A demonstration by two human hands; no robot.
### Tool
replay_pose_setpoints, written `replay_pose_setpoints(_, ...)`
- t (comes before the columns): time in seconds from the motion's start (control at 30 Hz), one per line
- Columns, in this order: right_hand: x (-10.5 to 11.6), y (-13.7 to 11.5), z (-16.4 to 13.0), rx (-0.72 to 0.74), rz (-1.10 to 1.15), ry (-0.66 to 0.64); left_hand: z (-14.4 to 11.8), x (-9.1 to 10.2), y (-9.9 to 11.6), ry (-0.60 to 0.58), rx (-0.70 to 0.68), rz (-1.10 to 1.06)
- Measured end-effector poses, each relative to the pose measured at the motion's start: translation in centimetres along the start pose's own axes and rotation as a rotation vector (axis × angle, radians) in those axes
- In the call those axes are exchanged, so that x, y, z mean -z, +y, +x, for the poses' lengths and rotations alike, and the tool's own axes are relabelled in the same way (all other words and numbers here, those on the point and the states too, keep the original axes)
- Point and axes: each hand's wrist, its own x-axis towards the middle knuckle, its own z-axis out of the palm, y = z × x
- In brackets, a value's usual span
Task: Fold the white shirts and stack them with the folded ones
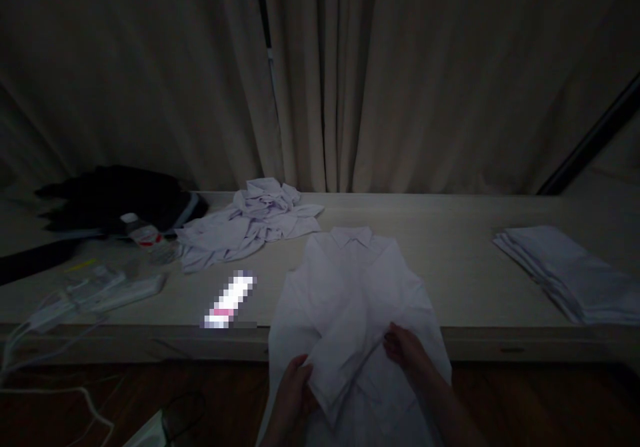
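Dim curtained room, pale table (pixel 450 260): white shirt (pixel 350 280) lies collar-up over the near edge; left hand (pixel 295 383) and right hand (pixel 405 348) both pinch its lower fabric. Folded stack (pixel 565 267) far right.

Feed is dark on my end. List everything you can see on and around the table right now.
collared shirt: 1, white, laid flat at the table's near edge, hem hanging over
crumpled shirts: a pile, white, far middle of the table
folded stack: 1, white, right end of the table
plastic bottle: 1, clear with red label, lying at left
dark garment: 1, black, far left
power strip and cables: white, left near edge
table: 1, pale
curtains: beige, behind
left hand: grips the shirt's lower part
right hand: pinches the shirt's fabric
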Motion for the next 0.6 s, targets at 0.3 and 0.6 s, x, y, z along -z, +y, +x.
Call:
replay_pose_setpoints(0.3, 1.9, -0.6, 0.2, 0.083, -0.17, 0.119, 3.0, 4.4, -0.2, 0.066, -0.346, 0.595)
replay_pose_setpoints(0.6, 6.3, 4.0, -2.3, 0.484, -0.818, 0.319, 12.0, 3.3, 10.1, 0.18, -0.91, 1.337)
